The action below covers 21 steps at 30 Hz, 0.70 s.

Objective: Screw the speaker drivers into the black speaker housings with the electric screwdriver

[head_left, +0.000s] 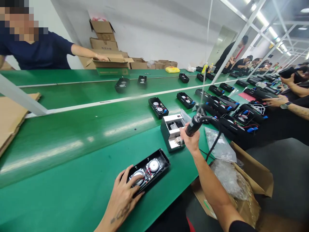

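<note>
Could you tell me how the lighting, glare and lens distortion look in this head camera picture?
In the head view, ceiling strip lights throw pale glare streaks along the green belt; wide-angle distortion bows the belt edges; the left hand on the speaker housing is sharp, while the right hand gripping the screwdriver is slightly soft.

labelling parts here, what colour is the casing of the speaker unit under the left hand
Black, around two round silver speaker drivers; the black rectangular plastic speaker casing shows best in the head view.

Left hand (125,193) splayed, right hand (190,140) fisted.
</note>
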Motion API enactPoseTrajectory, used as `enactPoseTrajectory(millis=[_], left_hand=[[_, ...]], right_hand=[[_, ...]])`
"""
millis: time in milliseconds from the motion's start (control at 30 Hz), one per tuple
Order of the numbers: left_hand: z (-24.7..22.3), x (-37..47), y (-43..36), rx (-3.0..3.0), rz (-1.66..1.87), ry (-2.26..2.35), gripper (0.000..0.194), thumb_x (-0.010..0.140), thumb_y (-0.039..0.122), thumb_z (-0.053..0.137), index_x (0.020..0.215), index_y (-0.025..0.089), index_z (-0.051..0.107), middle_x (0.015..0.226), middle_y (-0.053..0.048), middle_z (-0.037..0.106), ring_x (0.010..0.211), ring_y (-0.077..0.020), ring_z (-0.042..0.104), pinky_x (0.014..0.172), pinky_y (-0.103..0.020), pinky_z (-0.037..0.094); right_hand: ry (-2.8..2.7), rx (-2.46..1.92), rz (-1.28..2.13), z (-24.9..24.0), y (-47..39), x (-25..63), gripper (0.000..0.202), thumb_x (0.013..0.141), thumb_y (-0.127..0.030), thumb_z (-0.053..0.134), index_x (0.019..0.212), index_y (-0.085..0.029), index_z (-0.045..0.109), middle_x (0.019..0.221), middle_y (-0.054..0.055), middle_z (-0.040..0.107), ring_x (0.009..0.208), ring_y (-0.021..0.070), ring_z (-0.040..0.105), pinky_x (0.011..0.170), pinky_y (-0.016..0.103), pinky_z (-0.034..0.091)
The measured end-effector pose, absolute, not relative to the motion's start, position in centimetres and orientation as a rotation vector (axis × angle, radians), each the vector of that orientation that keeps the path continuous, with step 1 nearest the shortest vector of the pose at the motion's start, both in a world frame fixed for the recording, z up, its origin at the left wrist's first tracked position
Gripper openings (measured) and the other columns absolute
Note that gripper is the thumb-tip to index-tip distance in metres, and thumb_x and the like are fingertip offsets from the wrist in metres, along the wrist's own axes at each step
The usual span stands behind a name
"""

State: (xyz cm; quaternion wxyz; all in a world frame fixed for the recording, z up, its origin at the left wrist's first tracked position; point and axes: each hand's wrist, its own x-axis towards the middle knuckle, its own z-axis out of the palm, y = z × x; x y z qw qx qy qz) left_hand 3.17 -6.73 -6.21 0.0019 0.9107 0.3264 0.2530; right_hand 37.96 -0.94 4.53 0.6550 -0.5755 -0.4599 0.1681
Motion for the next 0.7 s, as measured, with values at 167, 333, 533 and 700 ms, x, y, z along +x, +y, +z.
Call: enactPoseTrajectory(millis=[167,333,533,700], left_hand=[[-5.8,3.3,-7.1,2.842,0.782,1.041,0.010,0.088,0.031,0.082,0.079,0.029,0.078,0.119,0.000,0.080,0.143,-0.0383,0.055,0.114,-0.056,0.046],[-5.5,3.6,-7.9,2.754,0.738,1.093,0.014,0.086,0.032,0.087,0.077,0.027,0.077,0.119,0.001,0.080,0.148,-0.0385,0.052,0.117,-0.057,0.045],[-5.7,3.9,-8.3,2.692,0.720,1.123,0.010,0.085,0.036,0.089,0.092,0.032,0.083,0.126,0.000,0.080,0.151,-0.0406,0.048,0.122,-0.061,0.042],[-6.5,4.0,-8.3,2.697,0.763,1.134,0.016,0.085,0.042,0.089,0.098,0.035,0.085,0.124,-0.002,0.079,0.153,-0.0385,0.048,0.124,-0.058,0.040]], right_hand=[[-1.115,-1.179,0.813,3.4,-4.2,35.9,0.032,0.085,-0.037,0.084,0.100,-0.025,0.058,0.052,-0.012,0.055,0.040,0.0118,0.048,0.045,0.028,0.044],[-1.028,-0.735,1.000,3.3,-8.5,29.4,0.039,0.096,-0.037,0.076,0.126,-0.031,0.051,0.059,-0.014,0.051,0.036,0.0108,0.043,0.040,0.025,0.040],[-1.166,-0.672,1.048,2.7,-9.3,22.9,0.037,0.098,-0.040,0.075,0.125,-0.033,0.051,0.063,-0.011,0.053,0.040,0.0121,0.046,0.043,0.027,0.045],[-1.226,-0.757,1.071,1.9,-8.9,21.6,0.040,0.094,-0.042,0.079,0.122,-0.031,0.054,0.064,-0.010,0.054,0.049,0.0148,0.054,0.053,0.031,0.055]])
